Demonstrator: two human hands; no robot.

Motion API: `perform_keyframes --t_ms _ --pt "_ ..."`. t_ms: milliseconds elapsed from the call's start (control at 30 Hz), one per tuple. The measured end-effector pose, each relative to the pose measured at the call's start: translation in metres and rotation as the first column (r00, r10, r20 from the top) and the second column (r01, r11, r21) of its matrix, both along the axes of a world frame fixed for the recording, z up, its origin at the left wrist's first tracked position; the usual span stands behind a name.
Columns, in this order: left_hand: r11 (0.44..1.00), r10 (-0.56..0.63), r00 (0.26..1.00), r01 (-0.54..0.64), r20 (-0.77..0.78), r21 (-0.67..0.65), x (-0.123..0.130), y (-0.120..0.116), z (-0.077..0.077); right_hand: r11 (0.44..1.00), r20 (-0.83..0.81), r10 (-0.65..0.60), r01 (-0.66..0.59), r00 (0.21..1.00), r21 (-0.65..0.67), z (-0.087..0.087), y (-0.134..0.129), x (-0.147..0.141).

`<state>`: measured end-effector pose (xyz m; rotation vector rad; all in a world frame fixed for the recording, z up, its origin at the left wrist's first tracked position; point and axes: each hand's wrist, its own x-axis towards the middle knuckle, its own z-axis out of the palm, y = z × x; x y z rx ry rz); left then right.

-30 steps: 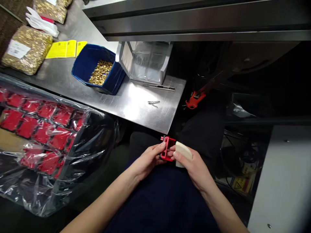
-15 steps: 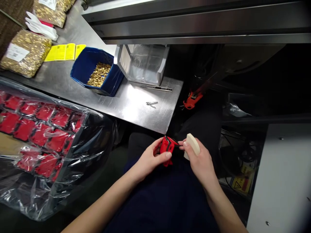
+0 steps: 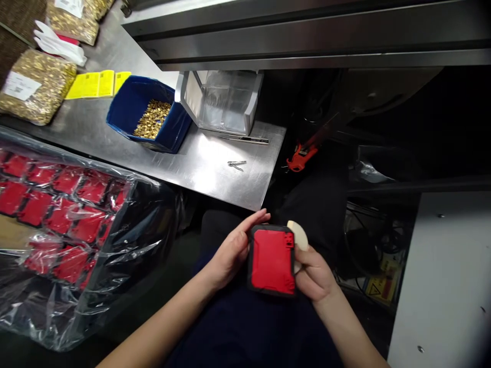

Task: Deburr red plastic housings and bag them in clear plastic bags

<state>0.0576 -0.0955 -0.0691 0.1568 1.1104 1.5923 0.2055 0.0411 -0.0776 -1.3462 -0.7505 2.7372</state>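
1. Panel of red plastic, rectangular with a black border [image 3: 270,260], is front and centre, near the close corner of a shiny steel table [image 3: 184,163], broad red face to the camera!
2. On its right edge, the right hand [image 3: 316,276], fingers clamped on the panel, and also on a flat, cream-coloured block with a curved edge [image 3: 298,236] poking out behind the upper right corner.
3. Over on the other side, the left hand [image 3: 230,253] lies along the left edge, fingers stretched out, tips showing past the top left corner; whether they grip, I cannot tell.
4. Up on the table, a small silver clipper-like tool [image 3: 237,165] and a slim black-and-silver tool [image 3: 245,140], the slim one just before a see-through, grey-rimmed bin [image 3: 251,110].
5. Right beside that, a blue plastic bin [image 3: 120,110] holds a heap of small gold-coloured pieces [image 3: 153,120].
6. Away to the left, rows of red, black-edged panels [image 3: 34,207] lie under clear plastic sheeting [image 3: 57,322], well apart from both hands.
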Motion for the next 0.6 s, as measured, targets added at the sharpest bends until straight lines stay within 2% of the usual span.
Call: perform_keyframes --t_ms 67,100,133,200,233,267,300,433,567,600 --pt "0.998 0.057 0.967 -0.055 0.247 -0.017 0.008 -0.001 -0.004 0.991 -0.039 0.113 -0.109 0.993 0.079 0.003 -0.004 -0.005" --pt "0.996 0.093 0.941 -0.084 0.326 -0.042 0.010 -0.002 -0.006 0.968 -0.032 0.192 -0.184 0.981 0.171 0.005 -0.005 -0.006" --pt "0.992 0.121 0.919 -0.103 0.376 -0.066 0.011 -0.005 -0.007 0.921 0.011 0.271 -0.263 0.962 0.289 0.006 -0.005 -0.008" --pt "0.989 0.143 0.900 -0.115 0.412 -0.091 0.008 -0.012 -0.008 0.762 0.180 0.365 -0.404 0.913 0.506 0.007 -0.002 -0.007" --pt "0.990 0.138 0.903 -0.110 0.408 -0.092 0.006 -0.016 -0.008 0.686 0.260 0.372 -0.453 0.891 0.569 0.007 -0.001 -0.006" --pt "0.991 0.130 0.909 -0.102 0.397 -0.090 0.003 -0.020 -0.009 0.642 0.309 0.367 -0.479 0.877 0.599 0.007 0.001 -0.004" --pt "0.992 0.118 0.915 -0.091 0.386 -0.087 0.000 -0.024 -0.009 0.629 0.325 0.356 -0.481 0.876 0.611 0.006 0.002 -0.002" --pt "0.998 0.029 0.948 -0.010 0.318 -0.062 -0.005 -0.033 -0.011 0.671 0.247 0.362 -0.435 0.899 0.600 0.003 0.004 0.005" --pt "0.999 -0.025 0.954 0.033 0.299 -0.021 -0.001 -0.028 -0.016 0.712 0.242 0.318 -0.399 0.917 0.578 0.002 0.007 0.009" --pt "0.999 -0.016 0.946 0.025 0.323 -0.024 0.001 -0.026 -0.017 0.706 0.258 0.302 -0.397 0.918 0.586 0.002 0.008 0.011"
